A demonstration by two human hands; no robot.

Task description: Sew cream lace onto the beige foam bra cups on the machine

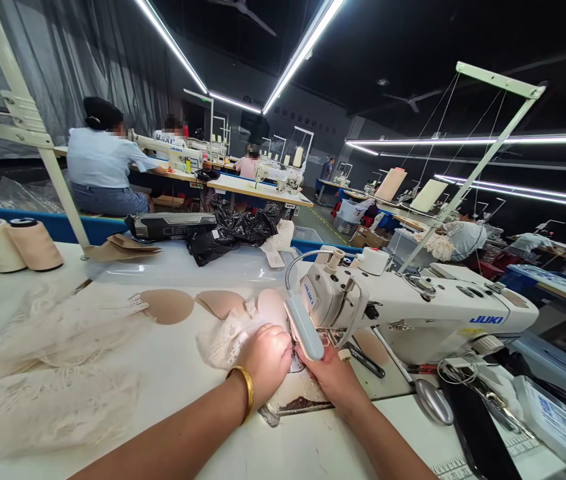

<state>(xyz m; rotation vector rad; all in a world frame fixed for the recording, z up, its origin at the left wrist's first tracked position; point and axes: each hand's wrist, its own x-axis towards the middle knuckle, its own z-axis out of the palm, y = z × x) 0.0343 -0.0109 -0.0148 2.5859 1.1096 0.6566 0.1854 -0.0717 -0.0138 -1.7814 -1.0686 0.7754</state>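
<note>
Both my hands are at the needle area of a white JUKI sewing machine. My left hand, with a gold bangle at the wrist, is closed on cream lace fabric, which bunches out to its left. My right hand lies just right of the needle with its fingers curled in. A grey lamp head covers part of those fingers, and whatever they hold is hidden. Behind the lace stand a pale pink moulded cup and beige cup pieces.
Cream lace pieces spread over the table's left. Thread cones stand behind them. Black plastic bags lie at the back. To the right are black-handled snips, a computer mouse and a phone. Other people sit at machines beyond.
</note>
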